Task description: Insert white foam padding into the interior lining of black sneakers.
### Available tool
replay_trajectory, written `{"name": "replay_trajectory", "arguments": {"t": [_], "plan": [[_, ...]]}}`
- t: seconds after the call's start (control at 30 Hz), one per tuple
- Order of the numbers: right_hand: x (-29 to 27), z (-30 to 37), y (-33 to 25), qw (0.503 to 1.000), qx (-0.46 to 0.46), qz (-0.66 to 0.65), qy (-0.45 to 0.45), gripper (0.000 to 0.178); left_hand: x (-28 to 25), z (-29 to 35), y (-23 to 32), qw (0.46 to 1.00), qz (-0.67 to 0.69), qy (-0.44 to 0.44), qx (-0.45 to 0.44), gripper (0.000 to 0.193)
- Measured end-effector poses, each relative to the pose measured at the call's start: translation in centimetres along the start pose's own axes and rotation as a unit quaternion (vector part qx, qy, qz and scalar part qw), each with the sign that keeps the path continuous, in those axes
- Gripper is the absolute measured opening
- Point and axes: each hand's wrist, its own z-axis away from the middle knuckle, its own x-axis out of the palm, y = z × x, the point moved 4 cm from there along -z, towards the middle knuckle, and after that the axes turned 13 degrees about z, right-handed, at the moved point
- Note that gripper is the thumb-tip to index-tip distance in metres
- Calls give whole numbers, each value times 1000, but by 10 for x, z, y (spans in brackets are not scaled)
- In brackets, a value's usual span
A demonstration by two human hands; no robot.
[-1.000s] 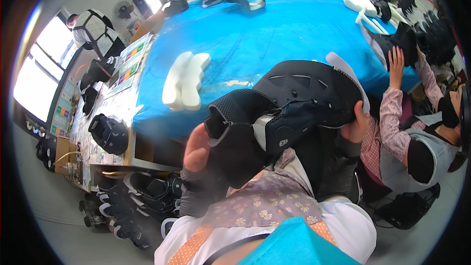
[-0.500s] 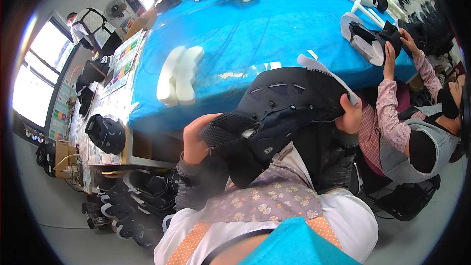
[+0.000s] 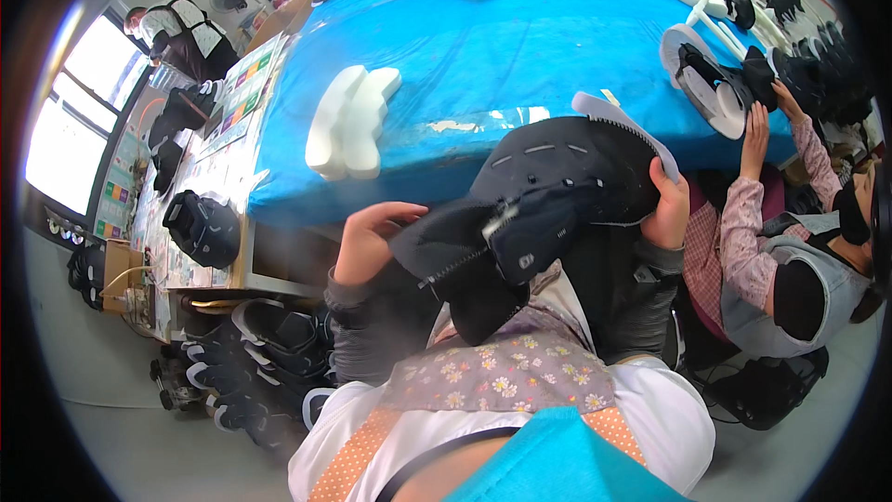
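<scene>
In front of my body is a black padded fabric boot (image 3: pixel 534 186) with zigzag-stitched edges, small slits and a pale grey curved strip standing up along its far right edge. My right hand (image 3: pixel 666 209) is closed on its right side, thumb over the pale strip. At the boot's other end my left hand (image 3: pixel 364 242) is beside a loose black flap (image 3: pixel 446 237), its fingers stretched out along the flap's edge. A darker pouch-like piece lies over the boot's middle. The boot's underside and some of my fingers are hidden.
Beyond the boot spreads a blue-covered table (image 3: pixel 483 46) bearing white foam pieces (image 3: pixel 351 125). At the right, a co-worker's hands (image 3: pixel 757 139) touch a black boot with a pale sole (image 3: pixel 711 79). More black boots (image 3: pixel 279 335) fill the lower left; another person (image 3: pixel 186 37) stands far left.
My left hand's fingers have loosened from the flap and straightened. The flap has turned downward and the boot tilted slightly, while my right hand keeps its hold. The whole view has shifted somewhat.
</scene>
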Motion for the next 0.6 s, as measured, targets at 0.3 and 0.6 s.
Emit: {"name": "replay_trajectory", "arguments": {"t": [0.3, 0.6], "plan": [[-56, -16, 25, 984, 1, -177, 15, 44, -4, 25, 19, 972, -101, 38, 211, 64], [-31, -26, 33, 986, 17, -167, -2, 47, 44, -14, 4, 980, -116, 127, 98, 54]]}}
